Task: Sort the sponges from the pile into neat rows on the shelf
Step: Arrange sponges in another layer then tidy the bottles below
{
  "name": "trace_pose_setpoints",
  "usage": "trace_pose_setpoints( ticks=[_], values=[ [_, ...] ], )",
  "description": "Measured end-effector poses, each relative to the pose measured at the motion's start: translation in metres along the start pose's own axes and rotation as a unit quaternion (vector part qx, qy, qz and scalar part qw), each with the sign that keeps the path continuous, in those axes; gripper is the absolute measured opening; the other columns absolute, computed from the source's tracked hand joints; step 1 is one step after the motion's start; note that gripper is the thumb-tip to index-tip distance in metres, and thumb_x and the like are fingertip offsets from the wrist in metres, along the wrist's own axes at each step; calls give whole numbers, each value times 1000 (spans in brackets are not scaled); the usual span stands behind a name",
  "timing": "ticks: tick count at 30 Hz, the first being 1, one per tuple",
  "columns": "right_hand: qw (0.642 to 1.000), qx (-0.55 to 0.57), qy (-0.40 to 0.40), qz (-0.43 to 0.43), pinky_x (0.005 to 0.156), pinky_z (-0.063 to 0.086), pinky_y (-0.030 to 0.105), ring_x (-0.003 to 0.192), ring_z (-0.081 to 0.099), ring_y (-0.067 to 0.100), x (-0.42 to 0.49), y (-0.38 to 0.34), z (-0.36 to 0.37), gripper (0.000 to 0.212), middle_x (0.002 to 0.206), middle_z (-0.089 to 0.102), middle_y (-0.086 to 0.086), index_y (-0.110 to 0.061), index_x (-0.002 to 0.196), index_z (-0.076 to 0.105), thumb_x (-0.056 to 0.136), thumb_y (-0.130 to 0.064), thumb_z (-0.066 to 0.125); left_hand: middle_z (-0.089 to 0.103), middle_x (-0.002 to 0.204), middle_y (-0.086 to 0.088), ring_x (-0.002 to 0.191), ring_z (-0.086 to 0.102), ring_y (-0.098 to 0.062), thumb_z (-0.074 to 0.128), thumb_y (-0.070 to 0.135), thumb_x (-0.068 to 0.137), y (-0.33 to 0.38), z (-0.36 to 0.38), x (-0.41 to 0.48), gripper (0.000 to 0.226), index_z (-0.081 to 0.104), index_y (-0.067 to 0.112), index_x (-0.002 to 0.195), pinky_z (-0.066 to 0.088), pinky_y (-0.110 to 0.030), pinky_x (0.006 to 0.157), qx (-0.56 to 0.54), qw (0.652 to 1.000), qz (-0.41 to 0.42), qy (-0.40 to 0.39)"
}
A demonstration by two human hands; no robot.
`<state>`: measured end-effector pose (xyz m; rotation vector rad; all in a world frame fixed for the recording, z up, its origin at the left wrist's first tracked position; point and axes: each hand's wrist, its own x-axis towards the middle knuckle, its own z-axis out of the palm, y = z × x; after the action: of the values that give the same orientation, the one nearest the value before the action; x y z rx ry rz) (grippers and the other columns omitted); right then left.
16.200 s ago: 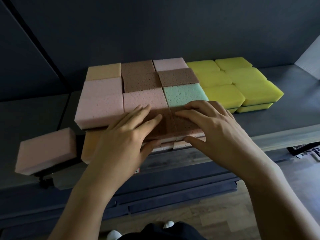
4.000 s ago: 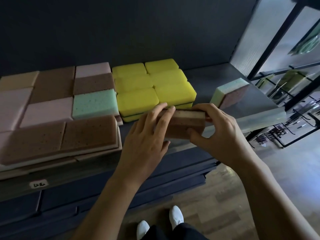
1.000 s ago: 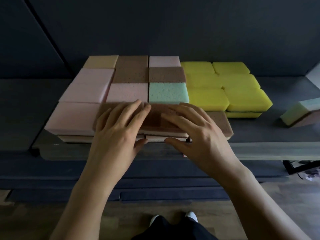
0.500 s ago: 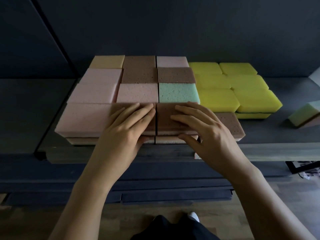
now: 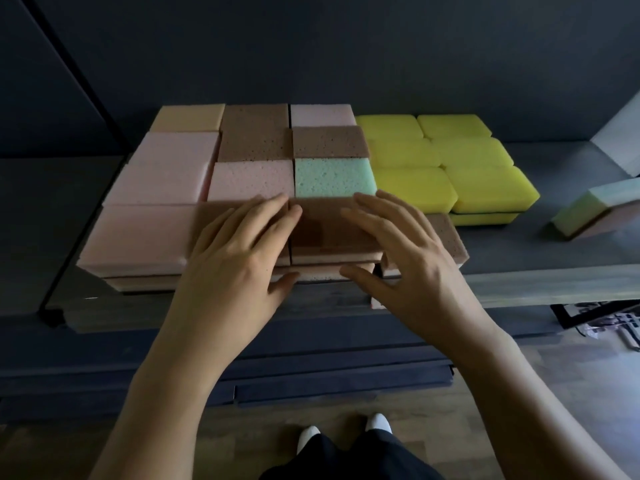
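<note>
Both palms have flattened out since a moment ago: the left hand (image 5: 239, 258) and right hand (image 5: 412, 261) lie open, fingers spread, gripping nothing, pressing the front brown sponges (image 5: 332, 226) level. That row looks settled (nearly flush). Behind sit pink, brown and a mint sponge (image 5: 332, 178), then the yellow sponges (image 5: 446, 157). A loose green-edged sponge (image 5: 595, 213) waits at the right on the shelf (image 5: 554, 282).

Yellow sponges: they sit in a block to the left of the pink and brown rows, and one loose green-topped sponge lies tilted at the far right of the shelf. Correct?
Not quite. The head view shows the yellow sponges to the right of the pink and brown rows, not the left. The rest holds: a loose green-topped sponge lies tilted at the far right of the shelf.
</note>
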<state>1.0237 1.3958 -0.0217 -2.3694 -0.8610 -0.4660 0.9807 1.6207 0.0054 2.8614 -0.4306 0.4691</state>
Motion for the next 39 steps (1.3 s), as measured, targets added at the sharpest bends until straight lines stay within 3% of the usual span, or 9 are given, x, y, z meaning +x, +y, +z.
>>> trace_pose_setpoints(
  ticks=[6,13,17,22,28,34,39],
  values=[
    [998,22,4,51,100,47,40,126,49,16,-12,18,-25,55,136,54,-1,-17,138,53,88,-31,69,42,150,-3,136,41,-25,67,31,79,27,7,20,69,47,17,143,35,-48,111,-11,999,21,-27],
    [996,74,-5,57,88,53,30,115,56,5,-4,14,-14,52,130,57,-7,-20,133,58,84,-12,74,48,146,-3,135,43,-27,76,8,75,27,11,23,66,55,18,137,38,-50,108,-17,1000,19,-7],
    [996,76,-11,48,84,56,34,113,58,9,-6,15,-12,51,129,57,-6,-19,132,58,85,-13,75,47,146,-3,137,41,-27,78,5,75,25,13,21,68,55,18,137,37,-52,109,-10,1000,21,-10],
    [997,64,-21,48,92,51,35,120,55,13,-8,18,-15,55,131,57,-4,-18,136,55,85,-21,76,48,145,-5,136,41,-29,80,14,72,30,11,22,70,55,17,137,33,-50,111,6,1000,11,-22],
    [997,21,23,69,100,46,35,120,55,19,-25,33,-37,48,129,59,1,-14,133,57,87,-21,71,49,144,-4,135,43,-28,74,26,76,50,8,34,65,54,17,138,31,-45,110,-9,999,49,-5],
    [994,-1,57,90,102,44,31,120,54,19,-49,67,-62,44,128,60,2,-10,130,59,88,-20,70,52,140,-3,131,48,-24,67,29,82,103,27,61,53,59,15,132,43,-43,105,-49,995,90,1],
    [991,-33,80,103,101,45,33,120,54,20,-69,110,-107,41,127,60,3,-10,128,61,89,-23,67,57,134,-1,123,52,-21,62,28,83,161,48,99,47,62,16,129,37,-33,101,-51,992,118,13]
  ],
)
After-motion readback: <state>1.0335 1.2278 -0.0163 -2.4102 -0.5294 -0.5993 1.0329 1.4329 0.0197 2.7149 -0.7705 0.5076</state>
